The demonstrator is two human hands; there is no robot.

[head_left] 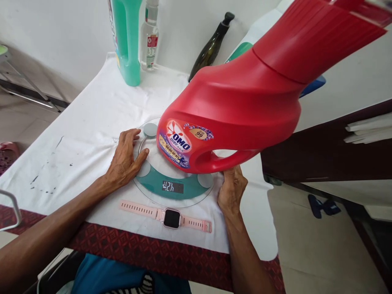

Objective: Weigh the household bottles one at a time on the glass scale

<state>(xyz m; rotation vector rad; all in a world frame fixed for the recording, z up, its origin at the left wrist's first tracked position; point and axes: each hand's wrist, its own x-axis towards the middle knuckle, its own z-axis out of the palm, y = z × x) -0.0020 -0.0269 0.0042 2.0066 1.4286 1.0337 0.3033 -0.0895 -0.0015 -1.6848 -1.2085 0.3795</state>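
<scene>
A round glass digital scale (172, 192) with a teal band and a lit display lies on the white cloth. On it stands a big red OMO detergent bottle (226, 118), looming tilted toward the upper right in view. My left hand (124, 157) rests at the scale's left rim, thumb and fingers apart over the glass. At the right rim is my right hand (232, 190), its fingers curled closed against the scale's edge. The bottle's handle hides some of those fingertips. Nearer to me, a pink-strapped smartwatch (172, 218) lies flat below the scale.
Along the wall stand a green liquid jug (130, 45), a clear bottle (150, 41) and a dark pump bottle (211, 49). Behind the red bottle, a white-and-green container (241, 51) is partly hidden. A dark red patterned cloth (147, 247) edges the table. Blue slippers (324, 206) lie on the floor.
</scene>
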